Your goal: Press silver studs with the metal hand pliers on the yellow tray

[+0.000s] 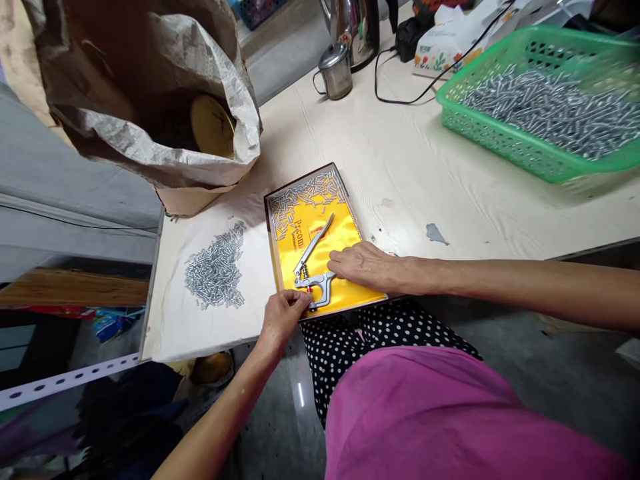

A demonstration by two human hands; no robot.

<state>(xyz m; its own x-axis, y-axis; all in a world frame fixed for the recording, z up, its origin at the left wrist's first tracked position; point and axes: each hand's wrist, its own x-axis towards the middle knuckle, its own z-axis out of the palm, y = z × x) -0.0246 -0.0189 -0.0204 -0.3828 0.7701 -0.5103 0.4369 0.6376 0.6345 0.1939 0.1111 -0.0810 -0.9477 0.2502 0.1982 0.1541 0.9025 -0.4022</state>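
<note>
A pair of grey snap pliers [324, 291] lies over a shallow tray lined with yellow [347, 230], its upper handle raised and its jaws toward the tray's near left. My right hand [361, 265] is closed round the lower handle, resting over the tray's right side. At the jaws, my left hand [285, 310] pinches with thumb and forefinger; whatever is between the fingertips is too small or hidden to make out. Small silvery metal pieces [327, 187], spring-like or screw-like, lie scattered along the tray's far and left sides.
Left of the tray is a heap of small metal pieces [215, 270]. A large paper sack [200, 190] stands open behind it. A green basket [500, 150] of longer silvery pieces sits at right. A lidded metal cup [336, 73], kettle and black cable [410, 102] are farther back.
</note>
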